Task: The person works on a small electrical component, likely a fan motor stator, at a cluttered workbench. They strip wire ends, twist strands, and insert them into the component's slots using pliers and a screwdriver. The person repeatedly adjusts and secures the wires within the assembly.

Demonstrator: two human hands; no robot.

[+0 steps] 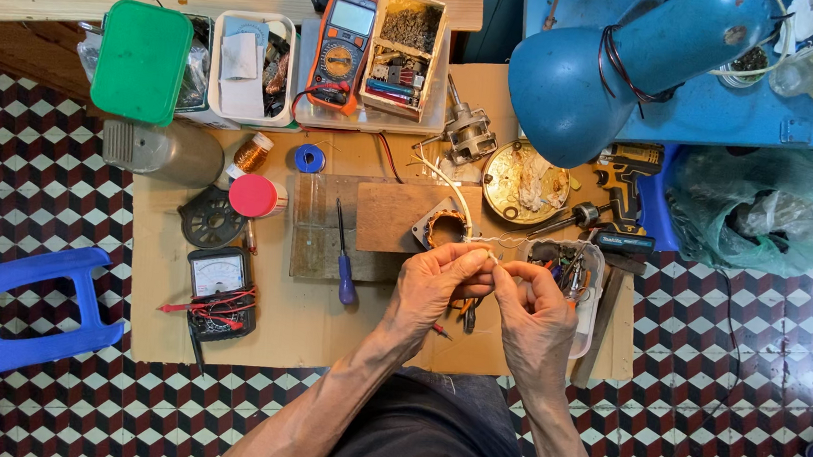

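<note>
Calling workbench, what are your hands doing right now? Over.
Both hands pinching white wire: left hand, right hand. Wire runs to motor coil. Nothing in the way.

The floor of small tiles (pixel 752 381) shows a cube pattern in dark red, white and black. A tan cardboard sheet (pixel 292 331) covers it. On this lie a blue-handled screwdriver (pixel 346 277), a round red plastic lid (pixel 253 195), a blue tape roll (pixel 309 159) and a black analogue meter with red leads (pixel 218 291). The digital multimeter (pixel 342 49) is orange and dark grey; the rectangular box lid (pixel 141 61) is green. The lamp shade (pixel 572 87) and plastic stool (pixel 18 309) are blue, the bag (pixel 765 213) translucent green.
</note>
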